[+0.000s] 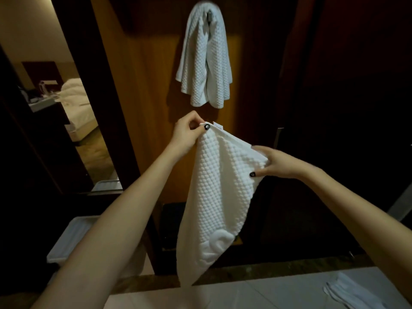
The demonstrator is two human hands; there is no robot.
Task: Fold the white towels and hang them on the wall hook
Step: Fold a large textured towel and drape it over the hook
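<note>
White towel, with a raised honeycomb weave, hangs in the air between both hands, in front of a wooden panel and above the near counter. The left hand pinches its top corner between thumb and curled fingers, the dark-painted thumbnail lying on the cloth. The right hand sits lower and to the right, its fingers closed round the other end of the upper edge, thumb pressed on the front of the fabric. The upper edge runs taut and slanting between the two grips, and the rest falls in a long narrowing fold whose tip reaches down to the counter's front edge.

A small white tag stands up from the hem just beside the left thumb; any print on it is too small to read. Near the lower end of the towel a smooth woven patch breaks the weave, its shape unclear and no letters legible.

A second white towel of the same weave is draped over the wall hook on the panel, straight above the hands and well apart from them.

White cloths lie on the counter at the right. A pale bin stands at lower left, and a bed with white bedding shows at far left, through a doorway or in a mirror, I cannot tell which
</note>
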